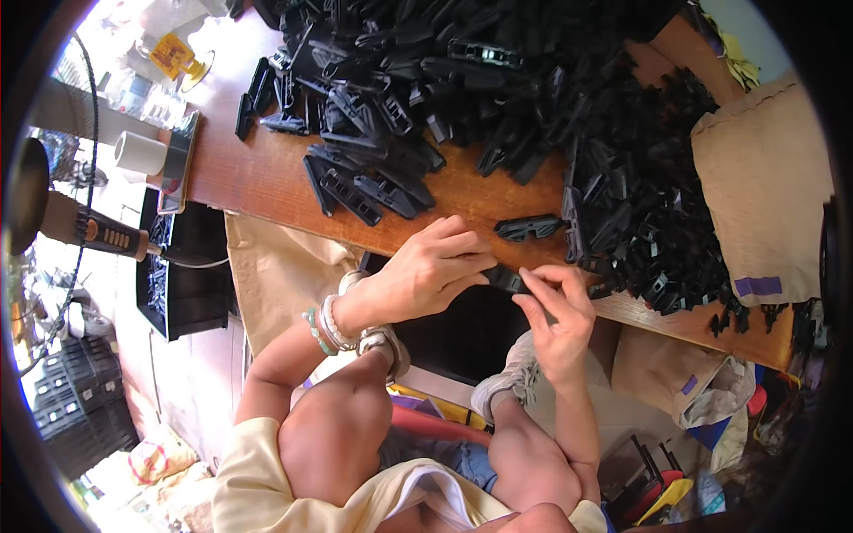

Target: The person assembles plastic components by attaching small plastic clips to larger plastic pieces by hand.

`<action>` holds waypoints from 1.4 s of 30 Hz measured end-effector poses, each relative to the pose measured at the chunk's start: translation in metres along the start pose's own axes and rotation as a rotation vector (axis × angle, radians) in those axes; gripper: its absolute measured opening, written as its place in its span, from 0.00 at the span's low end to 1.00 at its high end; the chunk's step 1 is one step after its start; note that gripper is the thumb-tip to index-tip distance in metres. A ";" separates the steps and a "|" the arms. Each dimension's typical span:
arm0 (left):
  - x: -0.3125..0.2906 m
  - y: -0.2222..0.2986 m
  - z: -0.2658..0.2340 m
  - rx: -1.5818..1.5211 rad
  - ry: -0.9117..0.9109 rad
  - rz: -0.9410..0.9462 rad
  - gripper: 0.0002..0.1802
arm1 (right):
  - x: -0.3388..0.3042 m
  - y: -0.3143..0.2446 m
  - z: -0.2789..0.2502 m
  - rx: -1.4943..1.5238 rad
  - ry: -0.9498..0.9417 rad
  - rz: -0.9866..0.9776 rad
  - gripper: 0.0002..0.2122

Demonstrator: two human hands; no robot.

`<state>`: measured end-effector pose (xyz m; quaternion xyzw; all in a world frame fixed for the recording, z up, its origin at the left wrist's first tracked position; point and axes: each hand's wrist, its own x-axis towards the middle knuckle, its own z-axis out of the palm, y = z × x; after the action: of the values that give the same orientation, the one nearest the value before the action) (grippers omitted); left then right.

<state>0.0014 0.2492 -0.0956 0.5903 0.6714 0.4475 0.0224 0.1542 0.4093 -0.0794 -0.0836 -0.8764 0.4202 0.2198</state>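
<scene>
A small black plastic part (504, 279) is held up between my two hands, just off the table's near edge. My left hand (440, 269) pinches its left end, and the curled fingers hide much of it. At the other end, the thumb and forefinger of my right hand (562, 322) are closed on it. A single long black plastic clip-like piece (528, 228) lies on the wooden table (302, 191) just beyond my hands. Behind it spreads a big heap of similar black pieces (400, 67).
Smaller black parts (662, 244) are heaped on the right, beside a brown paper sack (760, 178). A black bin (191, 275) stands left of the table. A fan (84, 226) is at the far left. Another open sack (671, 373) sits below the table's right end.
</scene>
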 end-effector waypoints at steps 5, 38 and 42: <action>0.013 0.007 -0.004 -0.079 0.001 -0.063 0.25 | -0.023 0.001 -0.011 -0.116 0.149 -0.065 0.14; 0.018 -0.005 0.009 0.040 -0.011 0.074 0.14 | -0.019 0.007 -0.016 -0.048 0.157 0.129 0.13; 0.018 -0.005 0.015 -0.045 0.017 0.064 0.14 | -0.019 0.011 -0.022 -0.032 0.131 0.119 0.12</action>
<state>0.0004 0.2724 -0.0988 0.6072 0.6422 0.4677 0.0156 0.1804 0.4253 -0.0819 -0.1663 -0.8602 0.4123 0.2498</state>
